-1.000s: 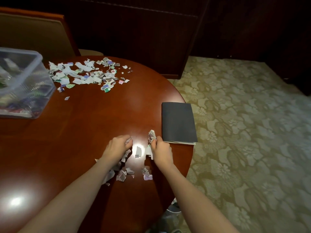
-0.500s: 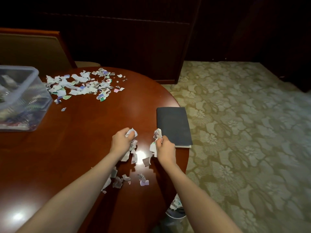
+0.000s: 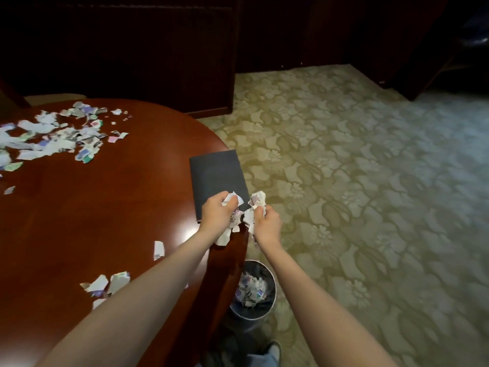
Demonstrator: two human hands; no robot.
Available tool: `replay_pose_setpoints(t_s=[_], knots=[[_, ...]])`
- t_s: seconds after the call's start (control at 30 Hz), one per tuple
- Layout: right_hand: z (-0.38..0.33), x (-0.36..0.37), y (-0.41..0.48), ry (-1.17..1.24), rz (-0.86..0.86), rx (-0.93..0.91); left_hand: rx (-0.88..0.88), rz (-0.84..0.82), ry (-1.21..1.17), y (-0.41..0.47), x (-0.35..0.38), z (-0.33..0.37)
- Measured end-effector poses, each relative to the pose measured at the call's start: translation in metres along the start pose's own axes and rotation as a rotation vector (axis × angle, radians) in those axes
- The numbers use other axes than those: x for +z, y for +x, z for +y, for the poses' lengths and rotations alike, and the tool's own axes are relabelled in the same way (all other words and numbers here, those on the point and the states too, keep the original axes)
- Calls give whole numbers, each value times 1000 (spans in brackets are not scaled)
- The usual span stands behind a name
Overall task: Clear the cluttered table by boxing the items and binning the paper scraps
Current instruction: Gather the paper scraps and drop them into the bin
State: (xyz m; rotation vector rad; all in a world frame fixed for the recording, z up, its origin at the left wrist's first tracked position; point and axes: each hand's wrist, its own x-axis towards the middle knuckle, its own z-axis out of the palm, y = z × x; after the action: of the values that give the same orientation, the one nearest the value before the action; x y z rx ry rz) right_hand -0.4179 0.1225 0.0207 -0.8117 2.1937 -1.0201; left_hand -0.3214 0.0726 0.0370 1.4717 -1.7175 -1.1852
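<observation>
Both my hands hold bunches of torn paper scraps at the right edge of the round wooden table (image 3: 92,223). My left hand (image 3: 217,215) grips a handful over the near end of a dark notebook (image 3: 215,176). My right hand (image 3: 267,223) grips another handful just past the table edge, above the floor. A small round bin (image 3: 252,290) with scraps inside stands on the carpet below my hands. A few loose scraps (image 3: 108,284) lie near my left forearm, one single scrap (image 3: 158,250) sits further in, and a big pile of scraps (image 3: 53,136) covers the far left.
Patterned carpet (image 3: 357,207) spreads to the right. Dark wooden cabinets (image 3: 132,49) stand behind the table. My shoe (image 3: 272,352) shows beside the bin at the bottom.
Both hands lifted their scraps off the table and moved right to the table edge, over the notebook and the bin. The view swung right, so the clear plastic box left the frame.
</observation>
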Motion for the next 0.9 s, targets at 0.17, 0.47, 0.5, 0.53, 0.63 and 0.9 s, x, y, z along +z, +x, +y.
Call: replay_pose_setpoints(t_s=[0.17, 0.47, 0.5, 0.53, 0.63, 0.9], knots=[[47, -43, 18, 19, 120, 148, 11, -151, -29, -11, 60, 17], [139, -50, 46, -13, 157, 331, -133, -202, -29, -12, 151, -22], [148, -46, 49, -24, 146, 341, -156, -201, -20, -11, 158, -31], [157, -41, 51, -35, 135, 352, -179, -202, -13, -12, 165, -41], [187, -22, 57, -68, 90, 354, -227, -193, 15, -12, 183, -77], [274, 29, 62, -188, -103, 476, -361, -156, 96, -6, 231, -169]])
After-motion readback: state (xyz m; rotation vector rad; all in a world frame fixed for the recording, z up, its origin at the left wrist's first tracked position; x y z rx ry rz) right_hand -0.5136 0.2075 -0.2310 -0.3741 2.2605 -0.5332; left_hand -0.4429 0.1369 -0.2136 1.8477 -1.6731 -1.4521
